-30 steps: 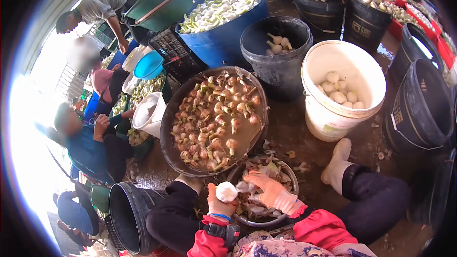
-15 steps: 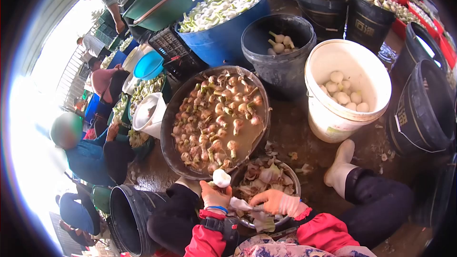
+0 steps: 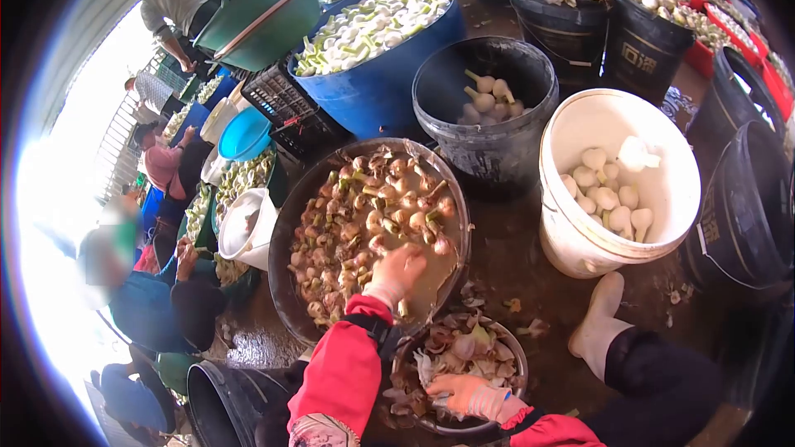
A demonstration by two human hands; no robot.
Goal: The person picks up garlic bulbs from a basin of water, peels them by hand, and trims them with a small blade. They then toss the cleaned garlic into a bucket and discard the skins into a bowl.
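Observation:
My left hand [image 3: 397, 273], its fingers curled, is down among unpeeled garlic bulbs [image 3: 339, 228] in a wide basin [image 3: 286, 290] of murky water. Whatever those fingers close around is hidden. Over a metal bowl [image 3: 522, 364] heaped with garlic skins [image 3: 472, 343], my right hand [image 3: 468, 396] is closed; I cannot make out what it grips. To the right stands a white bucket [image 3: 571, 236] with several peeled bulbs [image 3: 604, 190] at its bottom. One blurred white garlic bulb [image 3: 636, 154] shows higher up, against the bucket's inner wall.
A black bucket [image 3: 489, 145] behind the basin holds a few bulbs. Farther back are a blue tub [image 3: 381, 87] full of trimmed garlic and a black crate [image 3: 290, 103]. Dark buckets [image 3: 737, 215] line the right side. Several people, one in a teal top [image 3: 145, 306], are at the left.
My left hand has let go of the white peeled bulb and moved forward into the basin. A white bulb now appears in the white bucket. My right hand has moved slightly down and left.

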